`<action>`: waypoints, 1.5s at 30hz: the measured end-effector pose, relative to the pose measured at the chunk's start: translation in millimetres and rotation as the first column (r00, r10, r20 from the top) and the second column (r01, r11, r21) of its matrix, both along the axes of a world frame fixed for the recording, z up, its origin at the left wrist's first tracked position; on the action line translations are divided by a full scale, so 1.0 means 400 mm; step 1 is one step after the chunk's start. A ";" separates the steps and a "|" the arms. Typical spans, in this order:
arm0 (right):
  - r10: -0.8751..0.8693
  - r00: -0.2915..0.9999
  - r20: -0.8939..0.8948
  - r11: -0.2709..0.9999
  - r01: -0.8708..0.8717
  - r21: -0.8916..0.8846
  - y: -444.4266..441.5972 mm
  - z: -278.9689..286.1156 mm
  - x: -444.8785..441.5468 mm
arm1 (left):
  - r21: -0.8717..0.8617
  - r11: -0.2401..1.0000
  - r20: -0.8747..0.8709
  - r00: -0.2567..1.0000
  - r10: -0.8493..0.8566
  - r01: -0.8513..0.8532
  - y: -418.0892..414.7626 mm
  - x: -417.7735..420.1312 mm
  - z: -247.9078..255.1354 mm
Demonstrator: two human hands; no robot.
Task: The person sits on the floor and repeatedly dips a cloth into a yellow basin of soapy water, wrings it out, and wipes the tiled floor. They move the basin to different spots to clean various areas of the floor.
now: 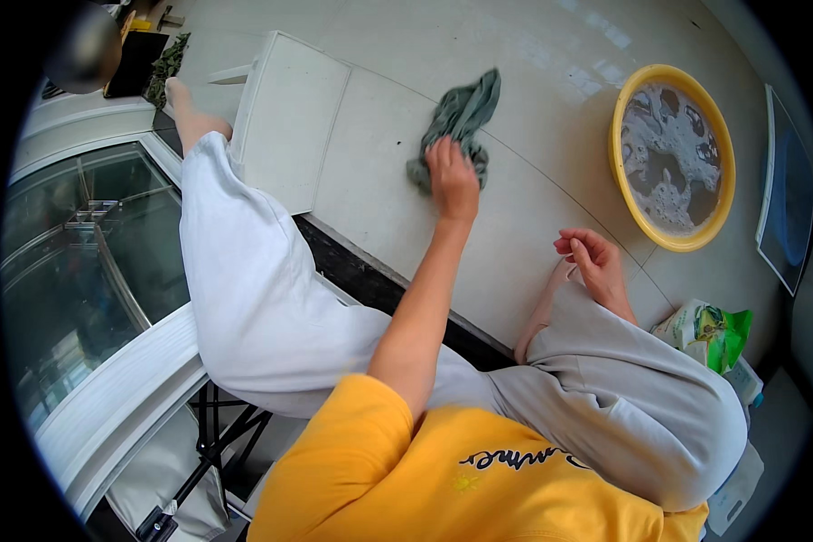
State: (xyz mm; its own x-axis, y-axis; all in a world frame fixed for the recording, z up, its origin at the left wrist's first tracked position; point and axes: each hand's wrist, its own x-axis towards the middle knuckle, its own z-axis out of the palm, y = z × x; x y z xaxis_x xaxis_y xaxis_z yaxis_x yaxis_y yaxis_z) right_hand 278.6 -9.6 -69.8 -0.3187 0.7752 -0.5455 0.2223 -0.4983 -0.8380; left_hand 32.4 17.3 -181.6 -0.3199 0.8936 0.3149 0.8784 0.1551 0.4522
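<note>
My left hand (454,173) reaches out to a wet-looking, dark green cloth (465,112) on the light floor tiles. The fingers press into the lower part of the cloth, which is bunched beneath them; the rest spreads away from the hand. The fingertips are partly hidden in its folds. My right hand (593,264) is near my right knee, fingers loosely curled and holding nothing. Beyond it stands a round yellow plastic basin (616,169) with foamy, greyish water (671,169).
A white panel (295,122) lies left of the cloth, near my outstretched left foot (193,118). A green and white plastic bag (708,332) is beside my right leg. A glass-topped piece with a white frame (88,230) is at far left; a framed panel (786,190) stands behind the basin.
</note>
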 end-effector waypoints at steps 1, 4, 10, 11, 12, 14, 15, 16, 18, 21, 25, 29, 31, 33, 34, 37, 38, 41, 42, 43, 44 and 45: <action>0.023 1.000 0.004 0.999 -0.023 -0.023 -0.005 -0.002 -0.015 | -0.051 0.989 -0.005 0.991 0.136 -0.136 -0.089 -0.011 0.020; 0.046 0.999 0.011 0.999 -0.046 -0.011 -0.006 0.012 -0.041 | -0.311 0.825 -0.205 0.881 0.425 -0.471 -0.306 -0.040 0.036; 0.033 0.999 0.031 0.999 -0.033 0.008 -0.012 0.032 -0.022 | -0.372 0.694 -0.342 0.786 0.515 -0.617 -0.184 -0.140 -0.028; 0.015 0.998 0.056 1.000 -0.014 -0.014 -0.010 0.038 -0.019 | -0.338 0.743 -0.303 0.814 0.495 -0.578 -0.130 -0.173 -0.027; -0.021 1.000 0.017 0.999 0.021 -0.030 -0.009 0.035 -0.016 | -0.316 0.794 -0.283 0.850 0.443 -0.519 -0.067 -0.214 -0.018; -0.088 0.994 -0.061 0.994 0.084 -0.063 -0.006 0.024 -0.004 | -0.316 0.868 -0.298 0.909 0.292 -0.383 0.084 -0.250 0.004; -0.121 0.990 -0.074 0.991 0.115 -0.073 -0.005 0.028 -0.003 | -0.343 0.892 -0.321 0.929 0.183 -0.294 0.160 -0.249 0.010; -0.152 0.983 -0.100 0.986 0.144 -0.081 -0.002 0.029 -0.006 | -0.314 0.933 -0.315 0.947 0.072 -0.175 0.226 -0.238 0.011; -0.187 0.975 -0.119 0.981 0.180 -0.064 0.008 0.044 -0.012 | -0.230 0.971 -0.302 0.944 -0.136 0.066 0.333 -0.157 -0.006; -0.147 0.975 -0.164 0.989 0.141 -0.047 0.019 0.029 -0.035 | -0.014 0.964 -0.179 0.948 -0.264 0.266 0.356 -0.062 -0.028; -0.182 0.966 -0.183 0.982 0.171 -0.076 0.019 0.029 -0.025 | 0.201 0.945 0.180 0.938 -0.295 0.259 0.261 0.076 -0.048; -0.174 0.969 -0.175 0.981 0.154 -0.121 0.007 0.034 -0.006 | 0.264 0.955 0.523 0.852 -0.021 -0.139 0.233 0.033 -0.015; -0.163 0.970 -0.180 0.979 0.137 -0.149 -0.004 0.029 0.005 | 0.252 0.924 0.572 0.814 0.097 -0.287 0.285 -0.050 0.014; -0.242 0.957 -0.159 0.963 0.217 -0.160 -0.013 0.017 0.032 | 0.248 0.945 0.635 0.773 0.009 -0.214 0.380 -0.081 0.035; -0.290 0.946 -0.143 0.950 0.267 -0.160 -0.014 0.015 0.044 | 0.242 0.959 0.661 0.749 -0.051 -0.148 0.430 -0.070 0.035; -0.335 0.937 -0.103 0.928 0.309 -0.208 0.004 0.016 0.040 | 0.168 0.976 0.593 0.777 -0.214 0.140 0.537 0.004 0.015; -0.320 0.940 -0.119 0.930 0.288 -0.227 0.007 0.011 0.036 | 0.150 0.963 0.472 0.839 -0.269 0.225 0.550 0.053 0.005; -0.286 0.946 -0.152 0.933 0.239 -0.268 -0.003 -0.006 0.020 | 0.006 0.884 0.022 0.883 -0.468 0.468 0.492 0.203 -0.018; -0.268 0.947 -0.179 0.940 0.216 -0.263 -0.004 -0.016 0.015 | -0.013 0.845 -0.027 0.845 -0.534 0.534 0.447 0.222 -0.001; -0.269 0.945 -0.185 0.944 0.220 -0.248 -0.005 -0.011 0.020 | -0.030 0.814 -0.023 0.814 -0.580 0.580 0.415 0.243 0.004; -0.272 0.946 -0.178 0.946 0.229 -0.230 -0.001 -0.001 0.025 | -0.047 0.783 -0.020 0.783 -0.622 0.621 0.378 0.257 0.010; -0.266 0.943 -0.201 0.949 0.220 -0.225 -0.001 -0.007 0.019 | -0.089 0.755 -0.038 0.755 -0.654 0.650 0.328 0.245 0.007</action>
State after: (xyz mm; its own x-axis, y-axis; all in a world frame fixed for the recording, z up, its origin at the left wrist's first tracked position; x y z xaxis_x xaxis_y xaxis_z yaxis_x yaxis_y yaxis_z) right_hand 286.2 -10.0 -72.4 -0.2662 0.7293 -0.6303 -0.1100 -0.6726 -0.7318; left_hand 130.4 148.5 -178.8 0.3663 0.8974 0.2461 0.8036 -0.4384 0.4026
